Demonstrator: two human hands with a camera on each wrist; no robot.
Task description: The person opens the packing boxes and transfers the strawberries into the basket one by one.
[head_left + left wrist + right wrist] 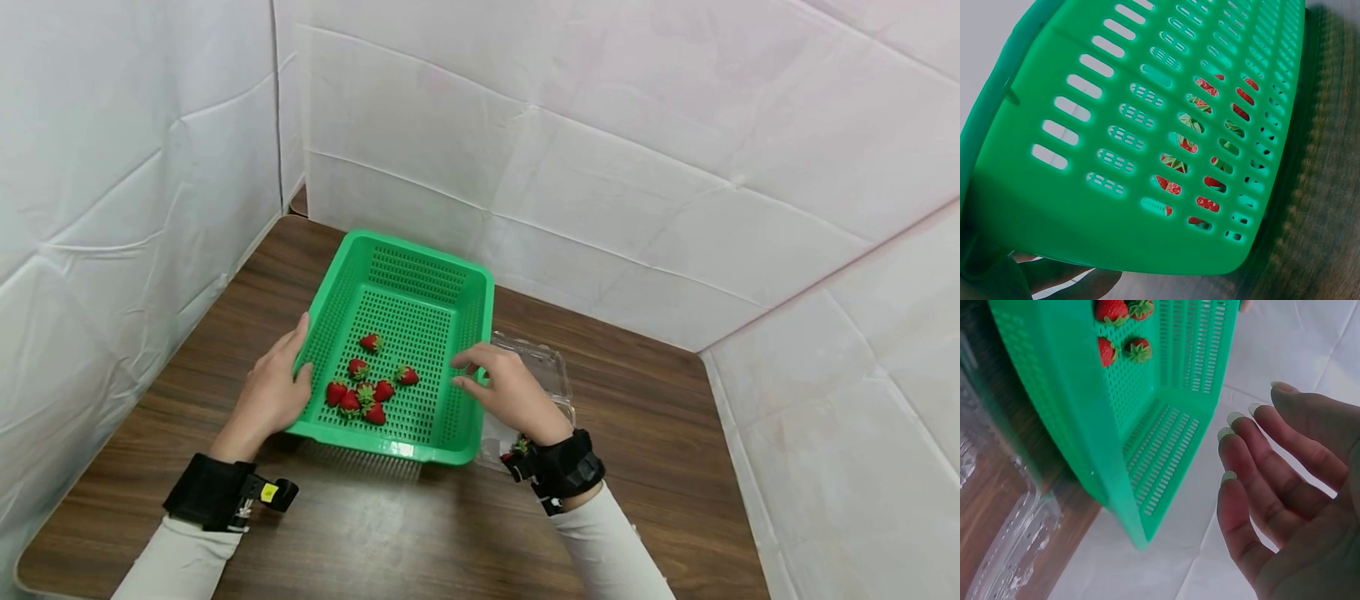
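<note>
A green perforated plastic basket [408, 321] slants over the table, with several red strawberries [371, 342] gathered toward its near left part. Its left rim is gripped by my left hand [273, 387], the thumb at the rim. In the left wrist view the fingers [1094, 284] show past the rim, and strawberries [1208, 205] peek through the slots. My right hand [513, 392] hovers by the basket's right side. Its fingers are relaxed and slightly bent, holding nothing, as the right wrist view shows [1291, 481].
A clear plastic clamshell box [551, 367] lies on the brown wooden table [637, 417] right of the basket, partly hidden by my right forearm. Some red and green fruit [521, 446] shows in it. White sheeted walls [600, 167] stand behind and at both sides.
</note>
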